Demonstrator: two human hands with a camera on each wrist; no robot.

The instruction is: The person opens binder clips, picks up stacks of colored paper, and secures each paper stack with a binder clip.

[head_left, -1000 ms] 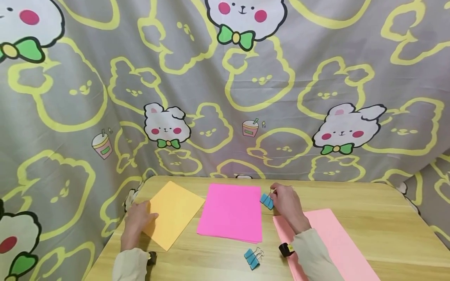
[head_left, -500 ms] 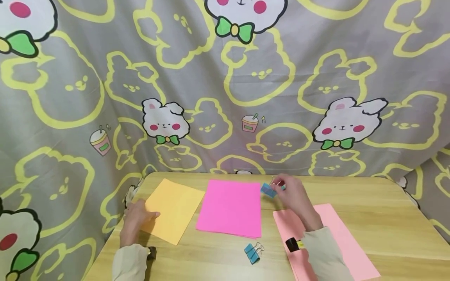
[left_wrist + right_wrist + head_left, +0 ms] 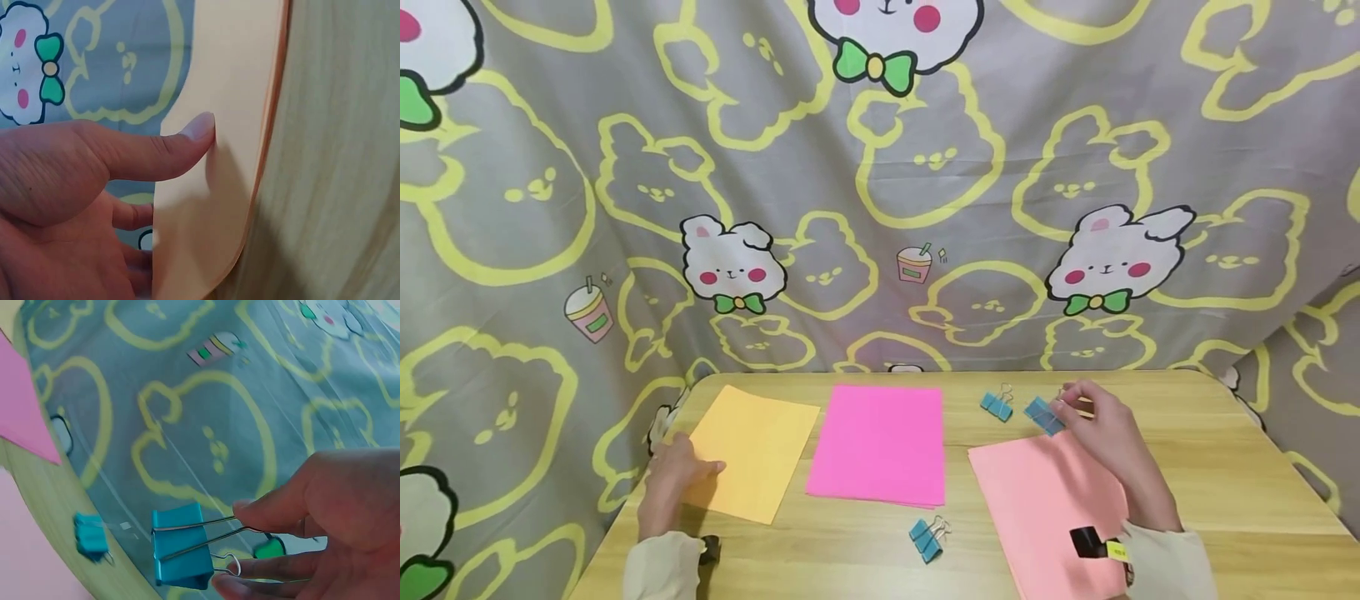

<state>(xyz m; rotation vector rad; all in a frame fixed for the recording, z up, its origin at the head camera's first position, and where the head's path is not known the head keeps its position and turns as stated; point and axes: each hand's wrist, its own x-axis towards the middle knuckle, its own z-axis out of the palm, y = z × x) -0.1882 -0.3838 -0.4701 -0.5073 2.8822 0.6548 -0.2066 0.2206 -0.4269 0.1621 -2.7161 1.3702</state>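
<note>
My left hand [image 3: 673, 475] holds the left edge of a stack of yellow paper sheets [image 3: 752, 454]; in the left wrist view the thumb [image 3: 165, 150] lies on top and the other fingers go behind the edge. My right hand [image 3: 1101, 425] pinches a blue binder clip [image 3: 181, 547] by its wire handles, above the far edge of a light pink paper stack [image 3: 1030, 500]. A second blue binder clip [image 3: 997, 406] lies on the table just left of it. Nearer the front lies a small cluster of blue binder clips [image 3: 927, 539].
A bright pink paper stack [image 3: 880, 446] lies mid-table between the yellow and light pink stacks. The wooden table [image 3: 835, 558] ends at a patterned curtain [image 3: 850, 183] at the back and left.
My right hand has moved right, away from the bright pink stack, with a binder clip in its fingers. Another clip now shows by itself on the table. My left hand stays on the yellow paper.
</note>
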